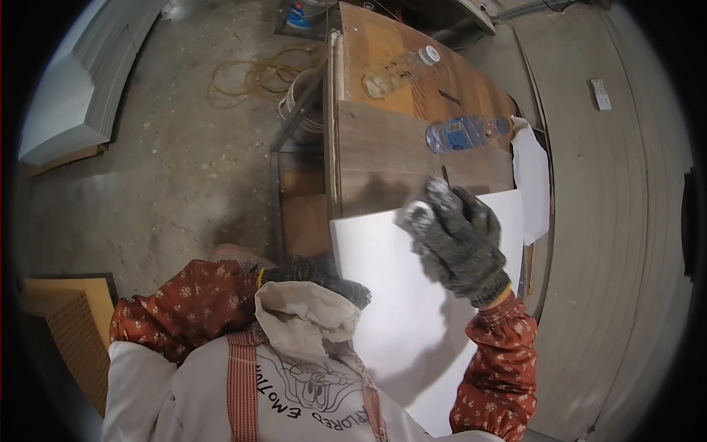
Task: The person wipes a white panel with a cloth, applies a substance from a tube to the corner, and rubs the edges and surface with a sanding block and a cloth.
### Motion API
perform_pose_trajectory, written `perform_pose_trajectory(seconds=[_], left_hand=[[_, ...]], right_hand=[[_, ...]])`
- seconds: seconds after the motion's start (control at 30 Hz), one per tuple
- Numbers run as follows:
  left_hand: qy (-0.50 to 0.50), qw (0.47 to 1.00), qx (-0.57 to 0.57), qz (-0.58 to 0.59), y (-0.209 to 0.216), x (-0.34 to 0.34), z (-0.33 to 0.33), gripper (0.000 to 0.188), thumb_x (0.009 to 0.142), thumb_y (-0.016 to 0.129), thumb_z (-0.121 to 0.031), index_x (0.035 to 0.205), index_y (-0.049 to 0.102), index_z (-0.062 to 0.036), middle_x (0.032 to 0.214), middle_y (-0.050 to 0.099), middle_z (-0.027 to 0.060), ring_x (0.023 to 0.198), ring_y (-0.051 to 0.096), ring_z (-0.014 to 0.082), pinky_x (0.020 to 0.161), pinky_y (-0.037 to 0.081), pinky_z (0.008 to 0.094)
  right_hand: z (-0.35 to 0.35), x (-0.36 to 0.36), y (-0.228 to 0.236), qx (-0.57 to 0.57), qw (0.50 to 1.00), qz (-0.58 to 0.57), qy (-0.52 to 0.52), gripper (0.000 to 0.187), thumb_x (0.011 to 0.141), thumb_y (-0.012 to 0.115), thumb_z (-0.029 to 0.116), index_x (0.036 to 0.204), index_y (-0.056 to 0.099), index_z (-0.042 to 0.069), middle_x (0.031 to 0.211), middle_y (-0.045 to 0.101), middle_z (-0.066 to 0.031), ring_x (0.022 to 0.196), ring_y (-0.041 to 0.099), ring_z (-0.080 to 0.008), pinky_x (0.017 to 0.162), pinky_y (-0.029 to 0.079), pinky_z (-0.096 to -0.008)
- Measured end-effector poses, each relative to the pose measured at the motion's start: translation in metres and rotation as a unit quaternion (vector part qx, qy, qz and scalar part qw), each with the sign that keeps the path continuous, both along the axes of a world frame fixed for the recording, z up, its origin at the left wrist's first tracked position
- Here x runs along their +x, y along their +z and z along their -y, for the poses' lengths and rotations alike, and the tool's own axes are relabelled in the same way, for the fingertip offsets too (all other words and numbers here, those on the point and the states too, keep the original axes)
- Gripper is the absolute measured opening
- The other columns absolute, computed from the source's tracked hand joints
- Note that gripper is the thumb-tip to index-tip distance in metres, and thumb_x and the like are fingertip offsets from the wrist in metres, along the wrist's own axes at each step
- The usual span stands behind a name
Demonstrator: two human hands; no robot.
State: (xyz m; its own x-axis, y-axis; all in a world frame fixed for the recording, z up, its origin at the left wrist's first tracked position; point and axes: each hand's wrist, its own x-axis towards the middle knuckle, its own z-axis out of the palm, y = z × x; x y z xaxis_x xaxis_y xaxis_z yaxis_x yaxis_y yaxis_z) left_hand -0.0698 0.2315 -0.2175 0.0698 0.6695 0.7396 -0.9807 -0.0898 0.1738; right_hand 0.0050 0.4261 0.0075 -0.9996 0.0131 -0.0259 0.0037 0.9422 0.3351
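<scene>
A smooth white board (383, 324) lies on the workbench in front of me. Over its far part is my right hand (464, 239), in a dark grey knitted glove with white-dusted fingertips. Its fingers are curled together, and a small greyish edge shows at their tips; what it is I cannot make out. My left hand (317, 280), also in a dark knitted glove, is low beside the board's left edge. An off-white cloth (305, 313) hanging at my chest hides much of it, and its fingers are blurred.
Beyond the board, a blue-labelled water bottle (464, 135) and a clear bottle with a white cap (401, 71) lie on the wooden bench top (368, 158). A white sheet or bag (530, 180) hangs at the right edge. A bucket (298, 99) and coiled hose (254, 77) are left.
</scene>
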Motion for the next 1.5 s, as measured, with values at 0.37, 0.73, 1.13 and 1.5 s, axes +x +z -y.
perform_pose_trajectory(seconds=[0.37, 0.73, 1.13, 1.5], left_hand=[[-0.001, 0.997, -0.003, 0.082, 0.019, -0.002, 0.002, 0.069, 0.084, 0.048, -0.059, 0.119, 0.051, 0.0001, 0.098, 0.054, 0.0142, 0.077, 0.047, 0.0187, 0.064, 0.041, 0.0322], [-0.043, 0.997, 0.051, 0.036, -0.005, 0.000, 0.010, 0.062, 0.091, 0.048, -0.048, 0.129, 0.044, -0.0004, 0.113, 0.054, 0.0120, 0.099, 0.050, 0.0197, 0.082, 0.041, 0.0364], [-0.097, 0.995, -0.011, 0.000, -0.022, -0.026, 0.023, 0.062, 0.094, 0.054, -0.038, 0.140, 0.036, 0.0001, 0.129, 0.051, 0.0098, 0.117, 0.051, 0.0203, 0.098, 0.041, 0.0373], [-0.116, 0.987, 0.090, 0.073, -0.060, 0.016, -0.003, 0.024, 0.084, 0.068, -0.023, 0.096, 0.055, -0.0073, 0.090, 0.054, 0.0047, 0.081, 0.050, 0.0158, 0.072, 0.043, 0.0308]], right_hand=[[0.005, -0.009, -0.014, -0.099, 0.994, 0.000, 0.036, 0.045, 0.090, 0.057, 0.036, 0.132, 0.053, 0.023, 0.137, 0.048, -0.0164, 0.113, 0.054, -0.0335, 0.094, 0.045, -0.0455], [0.046, -0.060, 0.002, -0.176, 0.971, 0.118, 0.107, 0.047, 0.087, 0.058, 0.034, 0.129, 0.054, 0.012, 0.136, 0.049, -0.0148, 0.111, 0.055, -0.0400, 0.090, 0.046, -0.0472], [0.078, -0.127, -0.001, -0.268, 0.940, 0.195, 0.079, 0.035, 0.087, 0.061, 0.029, 0.120, 0.060, 0.016, 0.111, 0.066, -0.0049, 0.102, 0.063, -0.0254, 0.090, 0.049, -0.0416], [0.079, -0.086, 0.009, -0.391, 0.893, 0.057, -0.216, 0.047, 0.086, 0.062, 0.026, 0.130, 0.054, 0.011, 0.130, 0.056, -0.0128, 0.120, 0.054, -0.0289, 0.096, 0.047, -0.0415]])
